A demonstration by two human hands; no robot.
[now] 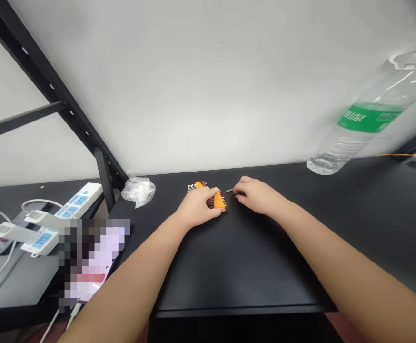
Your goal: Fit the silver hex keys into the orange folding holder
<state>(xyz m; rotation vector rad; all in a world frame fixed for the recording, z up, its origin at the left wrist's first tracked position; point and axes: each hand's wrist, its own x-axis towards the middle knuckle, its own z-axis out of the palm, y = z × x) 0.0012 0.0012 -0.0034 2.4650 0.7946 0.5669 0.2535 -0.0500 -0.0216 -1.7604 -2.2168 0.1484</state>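
Note:
My left hand [198, 208] rests on an orange holder [219, 199] with a row of thin metal tools in it, near the back of the black table [236, 267]. Its fingers curl over the holder and press it down. My right hand [256, 195] lies just to the right of the holder, fingers pinched on a thin metal piece [229, 191] whose tip points left toward the holder. Both forearms reach in from the near edge.
A crumpled clear plastic bag [138, 190] lies left of the holder. A clear water bottle with a green label [367, 119] stands at the back right. White power strips [77, 200] with cables sit on the left table beside a black shelf frame [103, 186].

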